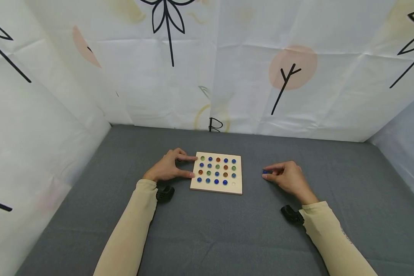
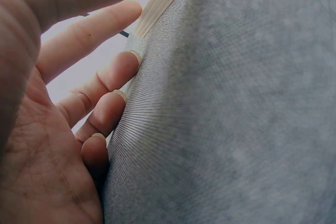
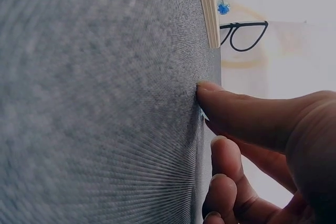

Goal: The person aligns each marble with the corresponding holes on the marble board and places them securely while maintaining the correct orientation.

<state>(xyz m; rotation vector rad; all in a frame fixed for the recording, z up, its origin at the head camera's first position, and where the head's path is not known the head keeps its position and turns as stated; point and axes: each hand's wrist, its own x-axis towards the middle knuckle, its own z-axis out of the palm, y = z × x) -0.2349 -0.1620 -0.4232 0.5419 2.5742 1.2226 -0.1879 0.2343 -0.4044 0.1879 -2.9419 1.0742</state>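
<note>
A square wooden board [image 1: 194, 185] lies on the grey cloth, its hollows filled with rows of blue, green and amber marbles. At its near right corner one hollow [image 1: 233, 183] shows pale wood. My left hand [image 1: 169, 165] touches the board's left side with straight index finger and thumb, the other fingers curled loosely, as the left wrist view shows. To the right of the board, my right hand [image 1: 289, 178] pinches a blue marble [image 1: 265, 172] between thumb and index finger, low over the cloth. In the right wrist view the thumb [image 3: 236, 114] mostly hides that marble.
Grey cloth [image 1: 207, 237] covers the table around the board. White fabric walls [image 1: 241, 76] printed with leaves and stems rise behind and at both sides. Dark wrist cameras sit at both cuffs, the left one [image 1: 165, 194] near the cloth and the right one [image 1: 291, 214] likewise.
</note>
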